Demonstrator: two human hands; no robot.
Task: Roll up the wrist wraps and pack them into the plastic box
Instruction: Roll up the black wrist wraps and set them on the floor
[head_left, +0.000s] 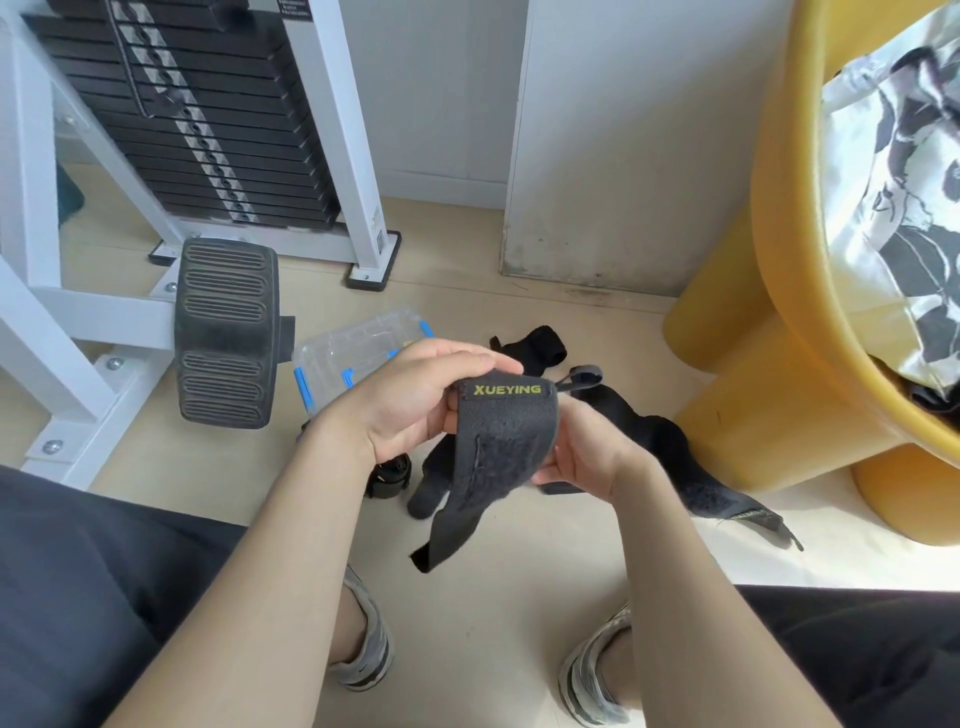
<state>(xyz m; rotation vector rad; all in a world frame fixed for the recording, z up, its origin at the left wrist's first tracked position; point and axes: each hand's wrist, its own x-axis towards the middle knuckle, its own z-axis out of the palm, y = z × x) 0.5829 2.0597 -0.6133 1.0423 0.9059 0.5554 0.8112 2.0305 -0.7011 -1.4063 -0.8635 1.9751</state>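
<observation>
Beyond the hands (415, 402) (584, 452), plastic box (358, 344) sits beside footplate (226, 332).

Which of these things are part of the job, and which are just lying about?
Part of the job: held wrist wrap, loose wraps on floor, clear plastic box, left hand, right hand.
Just lying about: weight stack, black footplate, yellow stool, patterned cloth.

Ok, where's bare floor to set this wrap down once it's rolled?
Bare floor lies between the two shoes, below the held wrap. Another strip runs from the plastic box back to the white machine foot. Crowded: right of the right hand, loose wraps sprawl toward the yellow stool; a rolled wrap sits near the left hand.
</observation>
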